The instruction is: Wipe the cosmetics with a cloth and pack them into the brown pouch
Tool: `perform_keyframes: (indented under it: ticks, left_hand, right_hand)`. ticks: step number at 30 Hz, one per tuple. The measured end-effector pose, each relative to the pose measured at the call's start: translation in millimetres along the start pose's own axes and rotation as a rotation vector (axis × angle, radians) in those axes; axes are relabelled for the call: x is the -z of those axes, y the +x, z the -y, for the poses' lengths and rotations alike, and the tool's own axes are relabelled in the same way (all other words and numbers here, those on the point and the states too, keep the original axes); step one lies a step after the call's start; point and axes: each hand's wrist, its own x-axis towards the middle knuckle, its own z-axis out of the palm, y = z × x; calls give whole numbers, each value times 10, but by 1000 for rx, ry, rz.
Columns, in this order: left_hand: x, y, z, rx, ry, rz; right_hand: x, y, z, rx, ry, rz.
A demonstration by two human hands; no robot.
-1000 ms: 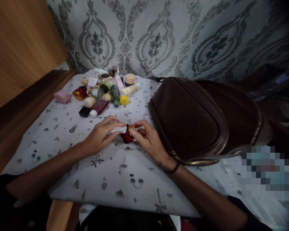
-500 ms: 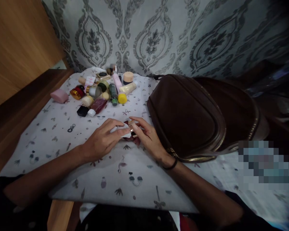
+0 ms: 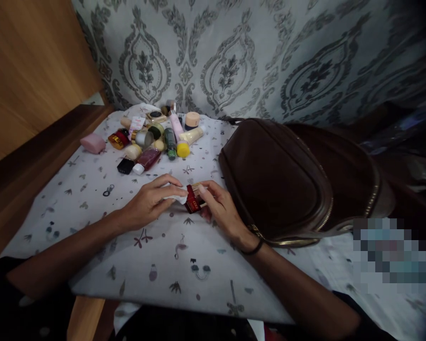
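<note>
Over the middle of the cloth, my right hand [image 3: 218,206] grips a small dark red bottle [image 3: 192,201] with a gold ribbed cap, tilted on its side. Gold lettering shows on its red face, too small to read. My left hand [image 3: 156,199] pinches a crumpled white wipe or tissue [image 3: 179,195], whose edge reaches the bottle's left end. Part of the cap is hidden behind my right fingers.
Several cosmetics lie in a group at the back left, among them a green bottle [image 3: 170,143], a maroon bottle [image 3: 149,158] and a pink container [image 3: 93,143]. A brown leather backpack [image 3: 273,175] stands on the right. The table has a patterned white cloth [image 3: 128,265].
My left hand has drawn back slightly left with the white wipe, uncovering more of the red bottle. The bottle has turned so its lettered face shows. The view has shifted a little.
</note>
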Motion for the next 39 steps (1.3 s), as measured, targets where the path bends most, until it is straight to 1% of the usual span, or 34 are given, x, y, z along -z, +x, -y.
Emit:
perform_keyframes:
  ticks: [3,8,12,16,20,24,27,32,39]
  left_hand:
    - [-3,-7,4,25,-3,10]
    - [-8,-29,58,76,6,-18]
    - [-7,-34,62,124,10,-33]
    - [-14,-26,2,84,54,-52]
    - [-39,-22,-96,11,123,-59]
    - [-78,-18,-171,-106,183,-50]
    - [-77,-7,-176,-167,187,-51]
    - [-31,7,-115,-129,135,-2]
    - [-31,3,-70,-60,120,0]
  right_hand:
    - [0,-21,34,6,1,18]
    - [-8,-36,93,-1,77,64]
    - [-7,-37,93,4,125,101]
    - [-2,-29,66,41,104,104]
    - [2,-16,44,99,12,57]
    - [6,-18,57,29,-58,25]
    - [10,-19,69,-7,-59,20]
    - [20,-9,31,-12,-37,15]
    - [27,-13,57,2,0,35]
